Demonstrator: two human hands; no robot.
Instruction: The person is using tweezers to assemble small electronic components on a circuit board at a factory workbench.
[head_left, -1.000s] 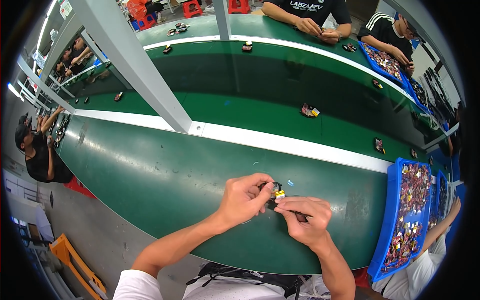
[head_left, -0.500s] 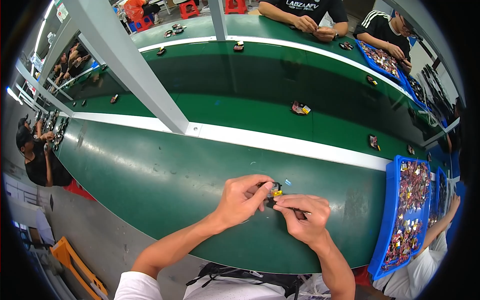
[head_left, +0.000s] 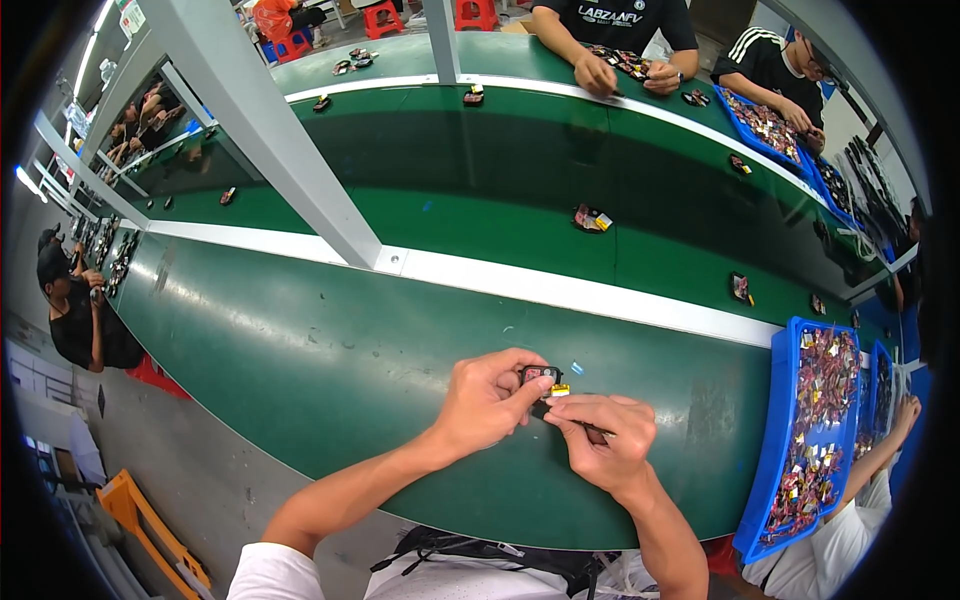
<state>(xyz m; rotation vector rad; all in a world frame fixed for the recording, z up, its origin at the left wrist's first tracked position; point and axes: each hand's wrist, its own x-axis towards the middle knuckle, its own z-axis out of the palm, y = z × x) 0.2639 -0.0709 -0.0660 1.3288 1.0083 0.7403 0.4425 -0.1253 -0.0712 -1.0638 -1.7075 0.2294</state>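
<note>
My left hand [head_left: 482, 402] is closed around a small black plastic housing [head_left: 541, 371], thumb on its face, with reddish parts inside. A small yellow-and-silver block [head_left: 560, 391], possibly a battery, sits at the housing's right side, by my right fingertips. My right hand [head_left: 614, 436] pinches a thin dark pen-like tool [head_left: 600, 431], whose back end sticks out past the fingers. The tool's working end is hidden between the two hands, close to the housing. Just beyond my hands, a small bluish clear scrap [head_left: 577, 368] lies on the green table [head_left: 390, 340].
To my right stands a blue tray [head_left: 782, 430] piled with small red, yellow and silver parts. A white rail [head_left: 560, 290] divides the table from a green belt carrying small assemblies [head_left: 592, 218]. A grey post [head_left: 290, 150] rises at left. Co-workers sit across and beside.
The black housing has turned so its face shows more, with my left thumb on it. Assemblies on the belt have shifted slightly left. A co-worker opposite now reaches one hand toward the belt.
</note>
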